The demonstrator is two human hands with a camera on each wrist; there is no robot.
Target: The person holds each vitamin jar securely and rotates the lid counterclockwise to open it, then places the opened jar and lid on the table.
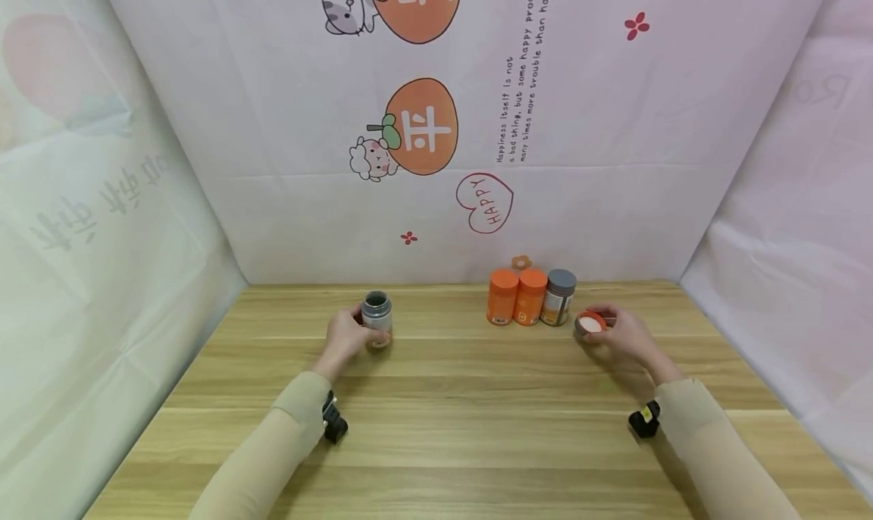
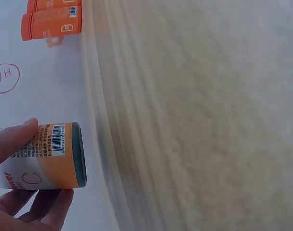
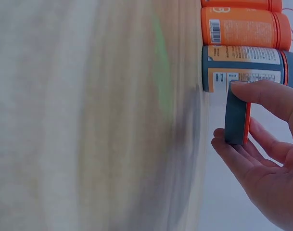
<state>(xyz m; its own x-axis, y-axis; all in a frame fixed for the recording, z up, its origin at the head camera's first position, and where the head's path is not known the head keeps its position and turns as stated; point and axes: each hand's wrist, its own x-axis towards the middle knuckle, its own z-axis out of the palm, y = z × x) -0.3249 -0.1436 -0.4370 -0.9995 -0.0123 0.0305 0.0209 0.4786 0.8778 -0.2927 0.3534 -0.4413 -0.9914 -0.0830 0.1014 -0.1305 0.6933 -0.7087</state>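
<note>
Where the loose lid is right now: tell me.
In the head view, the loose lid is on the right side, held in the right hand just right of the gray-capped jar.

A white sheet printed with a red heart hangs behind the wooden table.

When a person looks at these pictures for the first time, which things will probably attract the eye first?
Probably the big orange cartoon fruits on the white backdrop, then the two bright orange jars beside a gray-lidded jar near the table's back. Next, the left hand grips an uncapped jar at left; the right hand, a red-rimmed cap at right.
</note>
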